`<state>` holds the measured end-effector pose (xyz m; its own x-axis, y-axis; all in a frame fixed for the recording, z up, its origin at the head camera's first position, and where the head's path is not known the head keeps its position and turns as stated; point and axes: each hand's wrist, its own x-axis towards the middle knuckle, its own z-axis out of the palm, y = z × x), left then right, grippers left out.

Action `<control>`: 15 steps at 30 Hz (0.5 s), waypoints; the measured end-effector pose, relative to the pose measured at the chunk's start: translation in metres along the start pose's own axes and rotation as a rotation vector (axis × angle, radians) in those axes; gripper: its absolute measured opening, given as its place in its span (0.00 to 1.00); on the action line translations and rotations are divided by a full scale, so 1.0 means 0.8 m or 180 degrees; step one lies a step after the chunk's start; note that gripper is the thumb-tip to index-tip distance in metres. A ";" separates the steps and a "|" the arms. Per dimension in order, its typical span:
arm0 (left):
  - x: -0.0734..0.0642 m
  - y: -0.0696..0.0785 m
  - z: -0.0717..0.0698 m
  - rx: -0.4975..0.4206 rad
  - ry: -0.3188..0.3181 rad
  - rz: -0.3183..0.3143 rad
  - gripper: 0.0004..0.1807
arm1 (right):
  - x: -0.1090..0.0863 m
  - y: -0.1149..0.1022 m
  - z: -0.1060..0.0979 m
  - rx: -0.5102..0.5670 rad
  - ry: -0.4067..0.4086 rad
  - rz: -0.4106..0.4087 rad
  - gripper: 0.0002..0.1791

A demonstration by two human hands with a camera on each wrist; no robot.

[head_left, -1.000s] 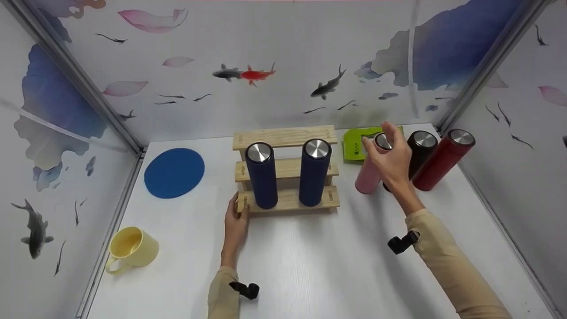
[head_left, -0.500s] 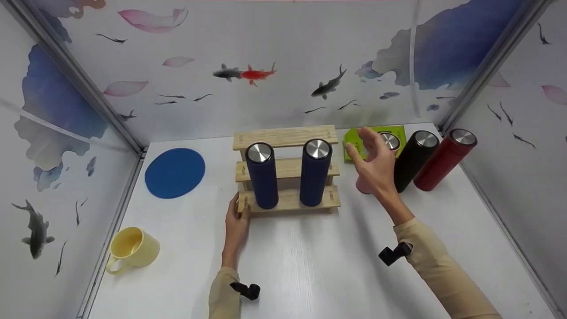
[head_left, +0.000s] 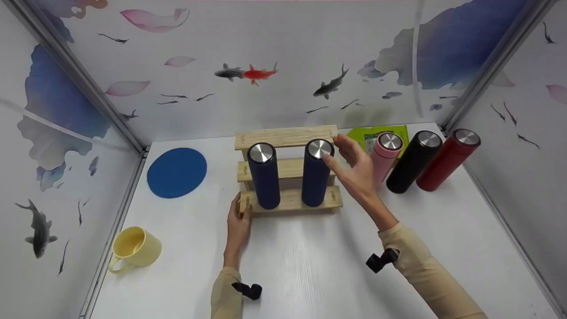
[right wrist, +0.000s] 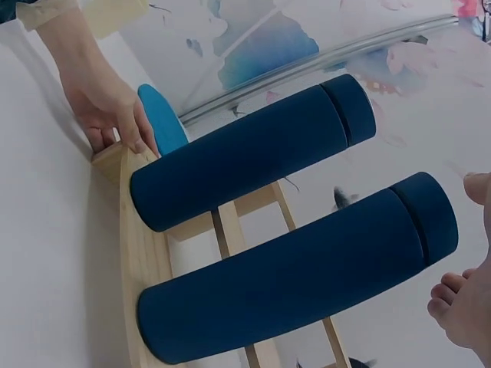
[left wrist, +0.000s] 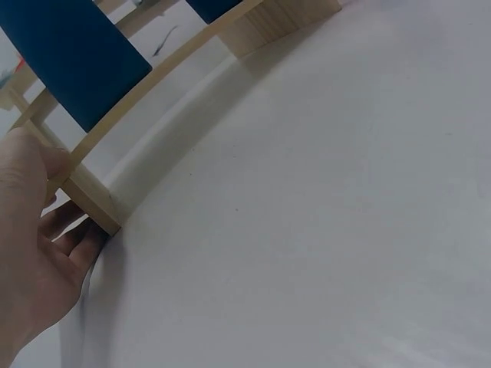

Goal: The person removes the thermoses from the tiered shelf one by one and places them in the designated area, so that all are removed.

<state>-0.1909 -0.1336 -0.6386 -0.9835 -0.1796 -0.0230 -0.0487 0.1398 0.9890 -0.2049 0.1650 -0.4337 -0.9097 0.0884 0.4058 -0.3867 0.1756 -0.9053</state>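
Note:
A three-tier wooden shelf rack (head_left: 285, 137) stands mid-table, with two dark blue thermos flasks upright on its lowest tier. My left hand (head_left: 238, 226) grips the left end of that tier; the left wrist view shows the thumb (left wrist: 47, 162) above the board and fingers curled below. At the cap of the right blue flask (head_left: 314, 184) is my right hand (head_left: 356, 175), thumb and fingers spread on its right side. In the right wrist view a gap shows between this hand (right wrist: 469, 310) and the cap. The left blue flask (head_left: 266, 186) stands untouched.
Right of the rack stand a pink flask (head_left: 383, 159), a black flask (head_left: 412, 164) and a red flask (head_left: 445, 164). Behind the pink one lies a green packet (head_left: 361, 135). A blue round mat (head_left: 177, 173) and a yellow mug (head_left: 146, 250) are on the left.
My right hand has let go of the pink flask and moved left to the right blue flask's cap. The left hand stays on the rack.

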 end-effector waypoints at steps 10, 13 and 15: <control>0.000 0.001 -0.001 -0.0008 -0.0024 -0.0029 0.32 | -0.004 0.007 0.019 -0.0035 -0.0130 0.0123 0.39; 0.000 0.001 -0.001 0.0002 -0.0020 -0.0020 0.31 | -0.004 0.009 0.024 -0.0081 -0.0144 0.0166 0.40; 0.000 0.000 -0.001 -0.0008 -0.0026 -0.0012 0.31 | -0.005 0.011 0.026 -0.0129 -0.0147 0.0172 0.41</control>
<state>-0.1907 -0.1343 -0.6384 -0.9846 -0.1723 -0.0280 -0.0521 0.1366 0.9893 -0.2078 0.1457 -0.4461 -0.9354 0.0537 0.3495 -0.3314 0.2114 -0.9195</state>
